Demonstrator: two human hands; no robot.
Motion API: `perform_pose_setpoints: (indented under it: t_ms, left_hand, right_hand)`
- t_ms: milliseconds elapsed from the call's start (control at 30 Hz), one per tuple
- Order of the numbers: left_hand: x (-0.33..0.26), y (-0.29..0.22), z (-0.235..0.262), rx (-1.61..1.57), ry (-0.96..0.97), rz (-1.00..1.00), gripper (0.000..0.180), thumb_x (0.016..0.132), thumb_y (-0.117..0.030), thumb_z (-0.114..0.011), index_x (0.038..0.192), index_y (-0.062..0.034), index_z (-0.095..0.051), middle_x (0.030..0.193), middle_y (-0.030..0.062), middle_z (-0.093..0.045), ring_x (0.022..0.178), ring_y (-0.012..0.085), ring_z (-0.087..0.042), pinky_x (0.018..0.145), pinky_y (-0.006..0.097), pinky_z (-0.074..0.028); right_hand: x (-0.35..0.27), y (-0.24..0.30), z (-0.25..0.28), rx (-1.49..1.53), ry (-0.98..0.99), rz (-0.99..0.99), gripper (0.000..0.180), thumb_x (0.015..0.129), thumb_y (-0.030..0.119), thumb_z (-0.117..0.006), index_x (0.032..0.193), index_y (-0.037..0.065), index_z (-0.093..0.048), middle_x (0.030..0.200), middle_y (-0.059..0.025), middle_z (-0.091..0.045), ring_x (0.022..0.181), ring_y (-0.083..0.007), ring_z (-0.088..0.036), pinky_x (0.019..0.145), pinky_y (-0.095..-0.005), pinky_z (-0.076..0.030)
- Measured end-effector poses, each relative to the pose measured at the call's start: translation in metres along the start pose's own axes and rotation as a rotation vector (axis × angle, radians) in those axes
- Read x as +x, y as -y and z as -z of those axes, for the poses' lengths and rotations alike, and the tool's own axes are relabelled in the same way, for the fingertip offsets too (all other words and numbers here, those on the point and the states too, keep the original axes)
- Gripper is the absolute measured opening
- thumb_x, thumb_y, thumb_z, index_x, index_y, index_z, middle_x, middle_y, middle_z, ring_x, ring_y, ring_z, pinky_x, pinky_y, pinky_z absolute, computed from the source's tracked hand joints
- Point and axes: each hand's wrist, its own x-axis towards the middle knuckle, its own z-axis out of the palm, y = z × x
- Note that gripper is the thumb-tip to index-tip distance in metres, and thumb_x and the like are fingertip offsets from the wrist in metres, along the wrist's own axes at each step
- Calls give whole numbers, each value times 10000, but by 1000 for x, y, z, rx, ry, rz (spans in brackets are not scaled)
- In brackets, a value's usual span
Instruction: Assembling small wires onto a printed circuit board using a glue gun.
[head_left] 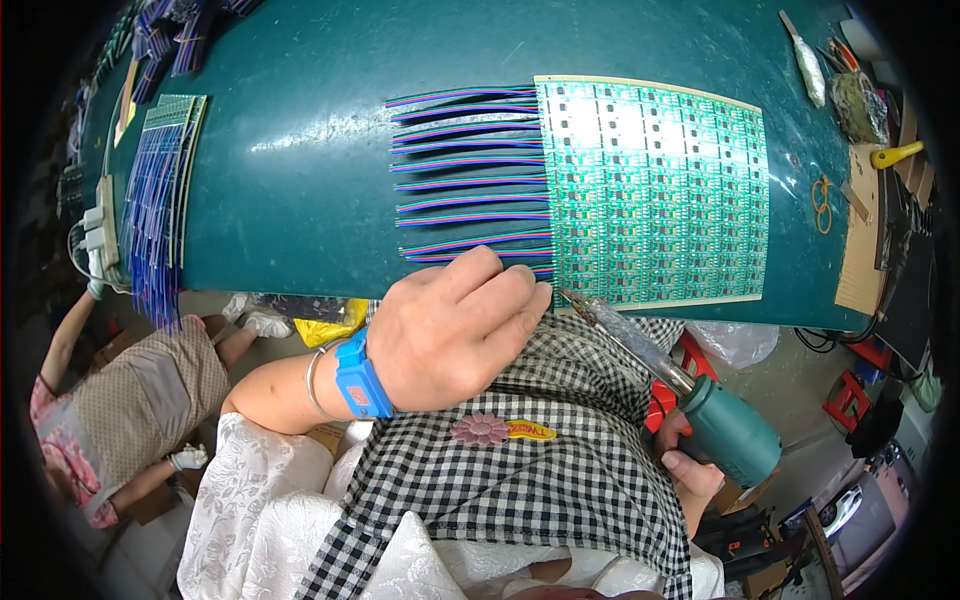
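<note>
A green circuit board panel (655,190) lies on the dark green table (290,160), with several striped ribbon wires (470,165) fanning out from its left edge. My left hand (455,325), with a blue wrist strap, rests at the board's lower left corner, fingers curled over the ends of the lowest wires. Whether it grips a wire is hidden. My right hand (690,465) holds a soldering iron (680,385) by its teal handle. The iron's tip points up-left and sits at the board's bottom edge, just right of my left fingers.
A stack of boards with blue wires (160,190) hangs over the table's left end beside a white power strip (98,230). Tools, a yellow-handled one (895,153) and rubber bands (822,203) lie at the right end. Another person (120,410) crouches at lower left.
</note>
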Motion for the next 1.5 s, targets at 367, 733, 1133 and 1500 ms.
perform_pose_setpoints:
  t_ms: [367,733,1133,1500]
  left_hand:
    - [3,-2,-2,1,-5,-28,436,596,-86,-663,1000,67,-714,925,116,-630,721,222,-600,532,306,-517]
    - [4,-5,3,31,4,2,417,616,-62,-668,1012,59,-722,931,112,-630,725,226,-595,564,325,-512]
    - [16,-13,17,-3,43,89,331,649,16,-754,976,-32,-731,920,88,-667,775,269,-642,629,375,-538]
    - [82,96,62,200,-131,184,65,827,-61,-729,884,-38,-710,845,115,-660,827,325,-627,731,406,-516]
  right_hand:
    - [14,15,-28,203,-130,-28,579,640,91,-793,1162,-48,-584,703,-89,-542,511,-172,-495,463,-289,-395]
    - [44,26,-17,500,20,112,613,731,33,-722,1281,-119,-496,683,-101,-532,495,-182,-487,430,-323,-459]
    - [204,106,68,301,-575,632,444,888,40,-597,1313,-47,-499,734,-58,-502,561,-142,-496,491,-299,-463]
    - [165,114,67,-40,-631,593,434,883,-11,-627,1305,-70,-543,809,-90,-583,554,-129,-529,497,-270,-459]
